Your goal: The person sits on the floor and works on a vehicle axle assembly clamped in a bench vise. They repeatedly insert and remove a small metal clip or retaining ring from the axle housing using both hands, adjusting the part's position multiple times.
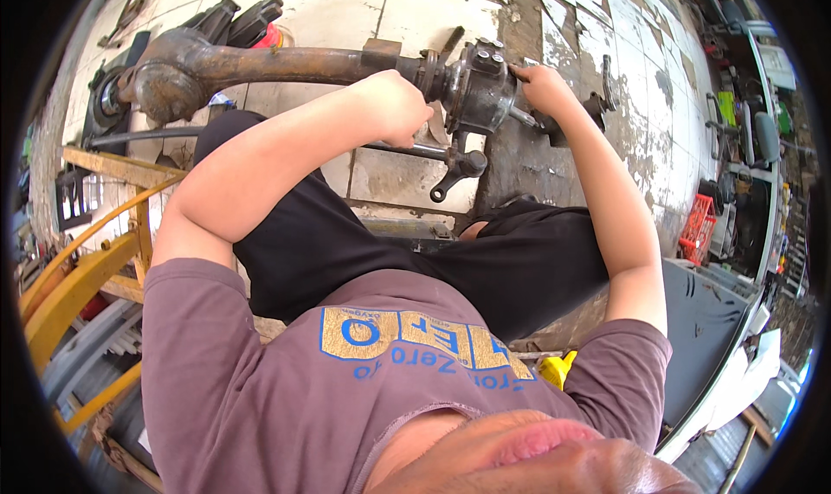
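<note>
Rusty axle in the upper middle: left hand is a closed fist beside the hub, right hand pinches its far side, seemingly loosening something there.

Can't really make out what the left hand is gripping, since the fist is covering whatever's under it right by the rusty axle. The right hand is hiding its own fingertips behind the hub, so no telling if it's pinching anything. The dark bracket past the wrist is mostly getting blocked by the forearm. Stuff on the shelves at the right rim is way too small and warped to identify, and the yellow frame is getting cut off at the left edge.
</note>
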Demonstrator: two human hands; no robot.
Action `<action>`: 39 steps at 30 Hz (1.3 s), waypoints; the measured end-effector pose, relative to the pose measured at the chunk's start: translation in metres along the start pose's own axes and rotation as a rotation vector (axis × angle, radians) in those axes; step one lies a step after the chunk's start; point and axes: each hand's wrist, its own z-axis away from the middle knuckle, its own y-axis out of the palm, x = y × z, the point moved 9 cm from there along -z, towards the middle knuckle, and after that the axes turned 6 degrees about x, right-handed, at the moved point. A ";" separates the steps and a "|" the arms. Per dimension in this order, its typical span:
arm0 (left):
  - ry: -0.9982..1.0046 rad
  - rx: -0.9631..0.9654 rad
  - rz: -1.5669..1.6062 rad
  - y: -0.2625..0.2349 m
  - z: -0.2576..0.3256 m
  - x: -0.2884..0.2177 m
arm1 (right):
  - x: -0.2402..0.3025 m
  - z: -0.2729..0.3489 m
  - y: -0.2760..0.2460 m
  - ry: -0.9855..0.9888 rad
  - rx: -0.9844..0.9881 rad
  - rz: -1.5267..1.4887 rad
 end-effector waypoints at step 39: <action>0.001 0.030 -0.013 0.005 -0.001 -0.002 | 0.015 0.000 -0.002 -0.077 -0.112 -0.028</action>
